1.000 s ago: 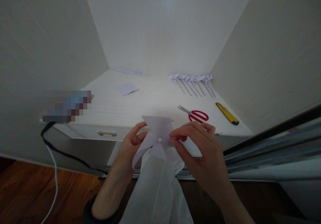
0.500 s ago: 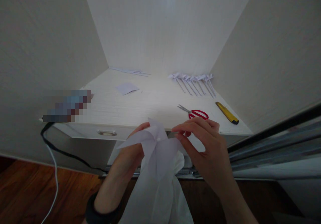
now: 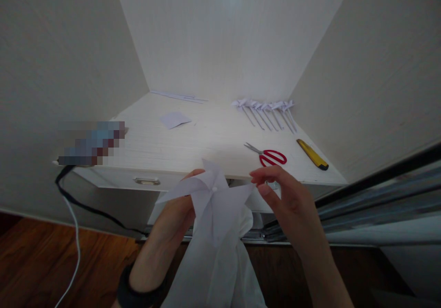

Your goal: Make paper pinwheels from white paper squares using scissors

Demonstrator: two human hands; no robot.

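Note:
A white paper pinwheel [image 3: 220, 200] faces me just in front of the desk's edge, its blades folded in to a small centre. My left hand [image 3: 182, 207] is behind it and closed on it; the blades hide most of those fingers. Beside the right-hand blade tip is my right hand [image 3: 280, 191], thumb and fingers apart, with nothing between them. On the desk beyond that hand lie scissors with red handles [image 3: 274, 151], their blades pointing left.
Several finished paper pinwheels [image 3: 267, 108] lie in a row at the back right of the white desk [image 3: 206, 138]. A yellow box cutter [image 3: 312, 155] lies at the right edge. Farther left are a paper sheet [image 3: 175, 119] and thin paper sticks [image 3: 177, 97]. A black cable [image 3: 96, 213] hangs at the left.
My right hand has drawn slightly right, away from the pinwheel's blade, and its thumb and fingers have parted. The pinwheel has shifted a little left in my left hand.

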